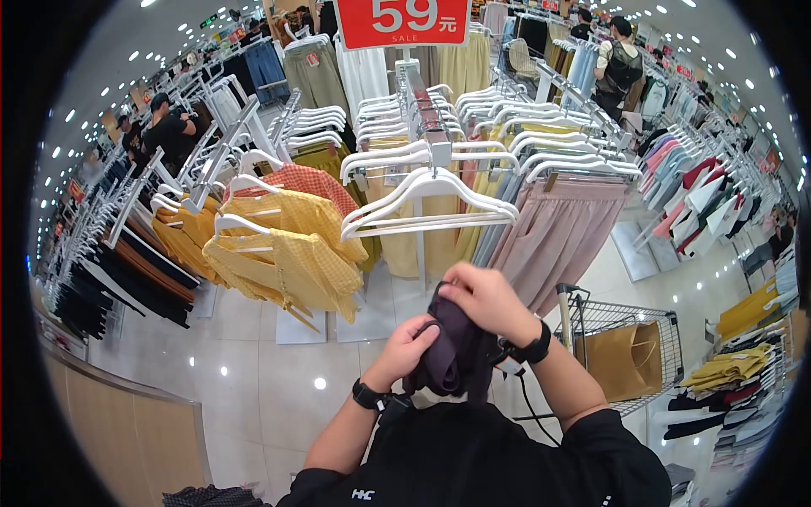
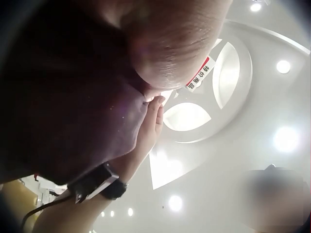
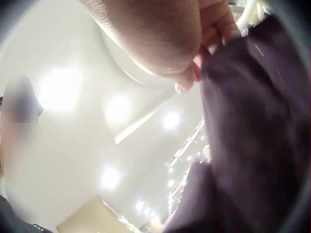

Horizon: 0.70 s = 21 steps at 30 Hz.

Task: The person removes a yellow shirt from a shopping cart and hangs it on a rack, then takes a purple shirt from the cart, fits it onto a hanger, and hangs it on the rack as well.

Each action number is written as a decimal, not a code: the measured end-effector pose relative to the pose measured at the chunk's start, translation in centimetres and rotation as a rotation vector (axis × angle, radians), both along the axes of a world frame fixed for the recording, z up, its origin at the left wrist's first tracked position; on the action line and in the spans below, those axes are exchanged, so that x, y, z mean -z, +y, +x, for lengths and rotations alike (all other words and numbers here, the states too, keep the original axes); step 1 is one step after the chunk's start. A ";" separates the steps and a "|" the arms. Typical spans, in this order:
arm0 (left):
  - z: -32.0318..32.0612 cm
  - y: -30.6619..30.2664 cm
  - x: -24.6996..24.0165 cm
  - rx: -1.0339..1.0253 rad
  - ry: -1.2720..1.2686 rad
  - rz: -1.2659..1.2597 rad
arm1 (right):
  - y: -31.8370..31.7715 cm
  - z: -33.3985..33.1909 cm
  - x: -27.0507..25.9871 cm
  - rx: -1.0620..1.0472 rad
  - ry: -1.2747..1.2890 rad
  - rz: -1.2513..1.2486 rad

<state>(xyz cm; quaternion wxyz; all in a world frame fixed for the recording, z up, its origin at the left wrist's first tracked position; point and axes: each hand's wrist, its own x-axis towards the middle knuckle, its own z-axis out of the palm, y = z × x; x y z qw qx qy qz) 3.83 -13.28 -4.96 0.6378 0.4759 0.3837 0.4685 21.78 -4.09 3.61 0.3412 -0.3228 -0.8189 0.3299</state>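
Both hands hold a dark purple garment [image 1: 450,359] in front of the chest; its kind is unclear because it is bunched up. My left hand [image 1: 400,351] pinches its left edge between thumb and fingers. Higher and to the right, my right hand [image 1: 490,300] grips the top edge. In the left wrist view the cloth [image 2: 73,111] hangs dark below the left palm [image 2: 170,48]. From the right wrist, the purple fabric [image 3: 257,121] drops from the curled fingers of the right hand [image 3: 160,34]. Just beyond the hands are white hangers [image 1: 427,203] on a rack.
Yellow tops [image 1: 287,253] hang to the left of the rack and pink trousers [image 1: 553,232] to the right. A shopping cart [image 1: 672,338] with a brown paper bag [image 1: 621,363] stands at my right. A red sale sign [image 1: 402,21] tops the rack. Dark patterned cloth [image 1: 211,497] lies at lower left.
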 end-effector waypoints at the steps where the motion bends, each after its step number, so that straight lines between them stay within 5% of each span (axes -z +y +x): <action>1: -0.3 -0.1 0.3 -0.075 -0.029 0.013 | 1.2 -0.1 -0.4 0.000 -0.002 0.002; 3: -0.7 -0.7 -0.2 -0.079 -0.024 0.024 | 4.6 -0.5 -0.9 0.286 0.089 0.142; 5: -1.0 -1.2 -0.9 -0.090 0.134 0.041 | 9.3 -1.2 -0.9 0.424 0.085 0.651; 8: -0.8 -2.1 -1.1 -0.078 0.151 0.041 | 13.2 -2.6 -1.0 0.473 -0.047 0.953; 11: -1.2 -2.9 -0.8 -0.097 0.183 0.015 | 16.2 -3.1 2.3 0.337 -0.183 0.601; 14: -1.9 -3.3 -0.5 -0.159 0.145 -0.006 | 15.4 -3.0 2.5 0.346 -0.141 0.512; 21: -3.2 -3.1 0.6 -0.217 0.005 -0.057 | 15.3 -1.7 1.8 0.463 0.048 0.693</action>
